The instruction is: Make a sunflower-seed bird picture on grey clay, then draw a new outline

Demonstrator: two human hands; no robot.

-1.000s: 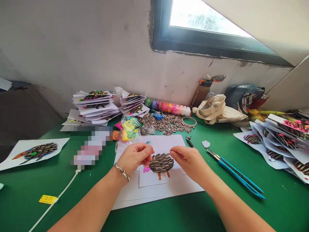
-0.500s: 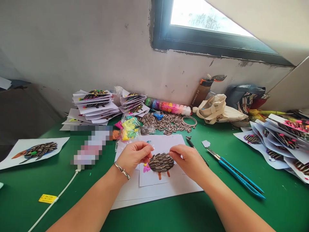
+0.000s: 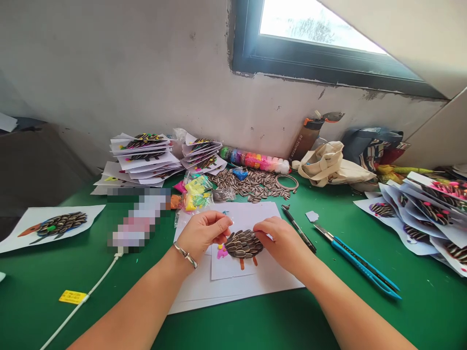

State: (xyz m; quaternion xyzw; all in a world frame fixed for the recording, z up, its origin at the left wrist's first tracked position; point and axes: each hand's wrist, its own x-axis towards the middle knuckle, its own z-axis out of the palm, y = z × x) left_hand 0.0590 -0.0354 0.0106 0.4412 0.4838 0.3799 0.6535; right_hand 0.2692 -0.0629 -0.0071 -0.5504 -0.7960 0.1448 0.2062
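Observation:
A small white card [image 3: 229, 270] lies on larger white sheets in front of me. On it is an animal figure made of sunflower seeds [image 3: 243, 244], with a pink and yellow clay patch [image 3: 222, 251] at its left and two orange-brown clay legs. My left hand [image 3: 208, 228], with a bracelet on the wrist, hovers over the figure's upper left, thumb and fingertips pinched together. My right hand [image 3: 280, 238] is pinched at the figure's right edge. Anything between either hand's fingertips is too small to make out.
Loose sunflower seeds [image 3: 251, 183] and bags of clay [image 3: 197, 192] lie behind the sheets. To the right are a black pen [image 3: 298, 228] and a blue tweezer-like tool [image 3: 361, 265]. Card stacks [image 3: 144, 163] stand at back left, more cards [image 3: 419, 218] at right. A white cable [image 3: 98, 284] crosses the left side.
My right hand has shifted slightly left over the figure's right edge. My left hand holds nearly the same pose. The whole view has shifted very slightly.

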